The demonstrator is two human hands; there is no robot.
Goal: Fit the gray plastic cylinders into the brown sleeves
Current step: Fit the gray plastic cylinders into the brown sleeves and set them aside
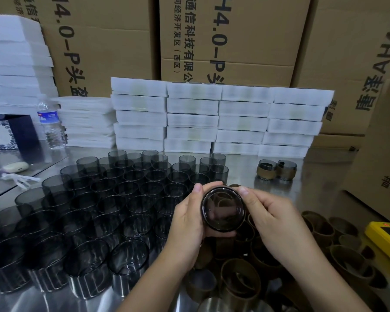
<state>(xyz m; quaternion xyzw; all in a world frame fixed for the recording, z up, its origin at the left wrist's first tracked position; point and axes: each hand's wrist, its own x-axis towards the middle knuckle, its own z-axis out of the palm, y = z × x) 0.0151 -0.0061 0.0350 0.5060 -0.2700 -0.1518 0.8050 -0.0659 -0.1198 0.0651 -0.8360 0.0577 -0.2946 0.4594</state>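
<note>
The left hand and right hand both curl their fingers round one smoky, translucent gray cylinder, holding it above the bench with its round closed end toward the camera; whether a sleeve is on it cannot be told. Beneath the hands lies a loose heap of matte brown sleeves, ring-shaped, and to the left upright gray cylinders stand in rows on the shiny steel bench. Farther back on the right, two sleeved cylinders stand side by side before stacked white foam trays.
</note>
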